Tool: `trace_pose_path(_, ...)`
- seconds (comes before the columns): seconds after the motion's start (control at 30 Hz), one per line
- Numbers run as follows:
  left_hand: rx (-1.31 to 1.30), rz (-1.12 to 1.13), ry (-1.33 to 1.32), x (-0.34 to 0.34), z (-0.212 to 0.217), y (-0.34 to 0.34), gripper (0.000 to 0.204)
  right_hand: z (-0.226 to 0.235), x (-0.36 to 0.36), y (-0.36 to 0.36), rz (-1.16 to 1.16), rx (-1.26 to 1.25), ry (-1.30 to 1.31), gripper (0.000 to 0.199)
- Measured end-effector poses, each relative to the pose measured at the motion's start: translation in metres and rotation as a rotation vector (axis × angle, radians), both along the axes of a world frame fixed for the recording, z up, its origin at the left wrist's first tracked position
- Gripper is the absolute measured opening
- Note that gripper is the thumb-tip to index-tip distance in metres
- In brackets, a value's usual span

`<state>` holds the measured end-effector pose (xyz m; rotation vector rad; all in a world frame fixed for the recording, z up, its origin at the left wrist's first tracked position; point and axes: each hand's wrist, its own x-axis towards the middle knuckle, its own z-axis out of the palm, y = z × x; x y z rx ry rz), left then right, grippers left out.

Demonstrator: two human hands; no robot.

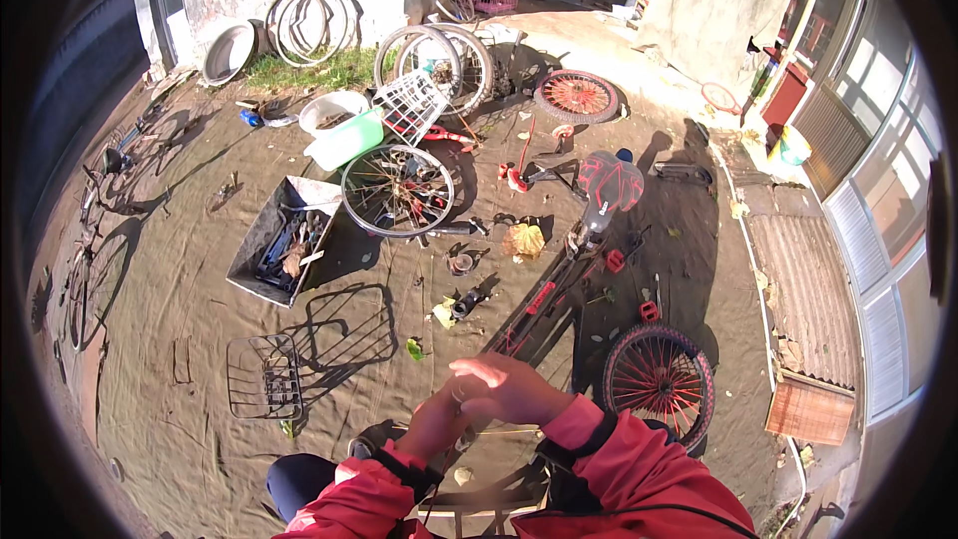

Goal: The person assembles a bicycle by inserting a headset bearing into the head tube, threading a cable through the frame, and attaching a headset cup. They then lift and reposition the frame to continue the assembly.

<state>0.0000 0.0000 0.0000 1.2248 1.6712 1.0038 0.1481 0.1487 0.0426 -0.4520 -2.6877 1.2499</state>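
Observation:
Low in the centre, my two hands meet in front of my body, red sleeves with dark cuffs behind them. My right hand (507, 386) is closed, its fingers together and bent over the other hand. Beneath it, my left hand (437, 423) is closed too, with most of its fingers covered. A small rounded edge shows between them; whatever they hold, if anything, cannot be made out. Just beyond the hands lies a dark bicycle frame (537, 301) with a black and red saddle (611, 183). To its right rests a wheel with red spokes (659, 384).
A metal tray of tools (286, 240) stands left of a loose spoked wheel (397, 191). Nearer is a black wire basket (264, 376). A green tub (345, 143), a white crate (411, 106) and another red wheel (577, 97) lie farther off. Small parts and leaves dot the brown ground sheet (180, 269).

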Motion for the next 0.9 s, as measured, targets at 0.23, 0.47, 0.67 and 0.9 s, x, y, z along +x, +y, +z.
trace_pose_path(0.23, 0.07, 0.017, -0.023, 0.0004, 0.0021, -0.0001, 0.035, 0.0064, -0.0026, -0.0028, -0.009, 0.071, 0.078, 0.071)
trace_pose_path(0.47, -0.02, -0.005, 0.056, 0.0005, 0.004, -0.0013, 0.047, 0.0041, -0.0028, -0.0022, -0.031, 0.09, 0.056, 0.07)
trace_pose_path(0.67, -0.091, -0.005, 0.035, -0.0008, -0.0005, -0.0012, 0.051, 0.005, -0.0034, -0.0045, -0.051, 0.018, 0.02, 0.079)
trace_pose_path(0.9, -0.038, 0.006, -0.036, 0.0007, -0.0032, -0.0015, 0.051, 0.0101, -0.0049, -0.0066, -0.059, 0.044, 0.041, 0.084)
